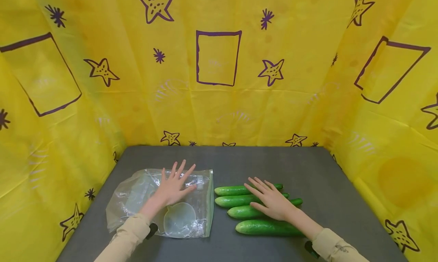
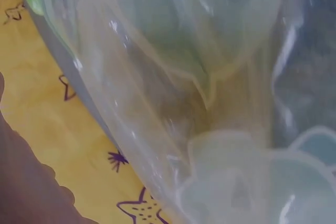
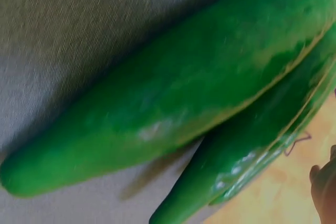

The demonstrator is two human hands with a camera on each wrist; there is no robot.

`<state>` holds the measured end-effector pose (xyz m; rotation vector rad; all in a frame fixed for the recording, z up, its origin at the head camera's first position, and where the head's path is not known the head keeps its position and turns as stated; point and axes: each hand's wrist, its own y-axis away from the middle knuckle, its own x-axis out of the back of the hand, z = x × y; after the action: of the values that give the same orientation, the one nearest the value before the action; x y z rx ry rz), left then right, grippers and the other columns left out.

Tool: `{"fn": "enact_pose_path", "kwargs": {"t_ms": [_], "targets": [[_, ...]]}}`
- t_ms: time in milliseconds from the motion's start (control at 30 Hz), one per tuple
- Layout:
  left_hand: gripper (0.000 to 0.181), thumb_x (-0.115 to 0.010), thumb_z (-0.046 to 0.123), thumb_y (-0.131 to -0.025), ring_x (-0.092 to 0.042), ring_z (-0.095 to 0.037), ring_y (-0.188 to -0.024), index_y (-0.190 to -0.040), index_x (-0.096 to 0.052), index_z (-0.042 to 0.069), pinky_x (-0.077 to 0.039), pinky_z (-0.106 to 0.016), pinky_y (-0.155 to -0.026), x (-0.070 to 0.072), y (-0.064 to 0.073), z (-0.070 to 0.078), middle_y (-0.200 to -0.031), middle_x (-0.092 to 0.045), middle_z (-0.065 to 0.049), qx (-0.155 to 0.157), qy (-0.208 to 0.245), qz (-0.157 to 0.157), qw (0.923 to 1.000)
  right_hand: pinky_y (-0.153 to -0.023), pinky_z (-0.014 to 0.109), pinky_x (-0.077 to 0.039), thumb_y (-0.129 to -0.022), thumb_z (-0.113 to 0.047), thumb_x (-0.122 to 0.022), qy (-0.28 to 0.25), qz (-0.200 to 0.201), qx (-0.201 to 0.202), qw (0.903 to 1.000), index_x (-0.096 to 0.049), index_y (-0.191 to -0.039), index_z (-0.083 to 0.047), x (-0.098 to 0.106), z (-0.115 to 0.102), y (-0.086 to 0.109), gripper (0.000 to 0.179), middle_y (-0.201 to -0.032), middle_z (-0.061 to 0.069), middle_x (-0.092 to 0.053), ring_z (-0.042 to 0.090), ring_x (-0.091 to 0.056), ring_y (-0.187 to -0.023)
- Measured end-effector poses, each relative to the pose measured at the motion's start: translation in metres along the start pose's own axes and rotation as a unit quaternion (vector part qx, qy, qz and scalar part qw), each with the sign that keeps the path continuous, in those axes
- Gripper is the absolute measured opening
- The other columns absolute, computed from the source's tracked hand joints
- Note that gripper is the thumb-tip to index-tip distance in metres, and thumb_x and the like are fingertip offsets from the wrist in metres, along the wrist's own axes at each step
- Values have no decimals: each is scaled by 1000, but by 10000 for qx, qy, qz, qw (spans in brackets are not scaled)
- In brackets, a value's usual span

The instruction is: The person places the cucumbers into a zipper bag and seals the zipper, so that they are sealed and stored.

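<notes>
Cucumbers [image 1: 243, 211], four in number, lie side by side on the dark grey surface [image 1: 273, 161], right of its centre and roughly parallel to its far edge, with their paler ends toward the left edge. The right hand [image 1: 273, 203] lies over their middle parts, palm down, its fingers straight; whether it presses on them cannot be told. Toward the left edge, a transparent bag [image 1: 202, 197] lies flat, its zip strip [image 1: 210, 208] facing the cucumbers but apart from them. Inside the bag is a pale green round vessel [image 1: 179, 221], its pointed lip visible in the left wrist view. The left hand [image 1: 172, 189] extends over the bag with fingers straight and spread; contact is unclear. The two hands are well apart. Yellow cloth [image 1: 219, 113] printed with purple stars rises behind the far edge.
</notes>
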<state>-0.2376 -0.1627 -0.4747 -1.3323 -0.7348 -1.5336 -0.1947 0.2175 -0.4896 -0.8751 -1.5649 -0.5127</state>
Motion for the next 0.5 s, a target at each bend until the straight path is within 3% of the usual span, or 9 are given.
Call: {"fn": "enact_pose_path", "kwargs": {"t_ms": [333, 500], "targets": [[73, -45, 62, -90, -10, -39, -145, -151, -19, 31, -5, -71, -109, -11, 9, 18, -160, -8, -8, -351, -150, -150, 9992, -112, 56, -27, -97, -43, -48, -208, -158, 275, 9993, -28, -150, -18, -12, -21, -1, 62, -158, 5, -22, 30, -23, -145], [73, -45, 62, -90, -14, -41, -144, -151, -21, 30, -8, -72, -109, -18, 13, 22, -159, -13, -10, -552, -141, -63, 9984, -112, 54, -28, -98, -42, -47, -258, -214, 407, 9986, -28, -150, -17, -16, -30, -1, 60, -157, 7, -26, 29, -24, -145]]}}
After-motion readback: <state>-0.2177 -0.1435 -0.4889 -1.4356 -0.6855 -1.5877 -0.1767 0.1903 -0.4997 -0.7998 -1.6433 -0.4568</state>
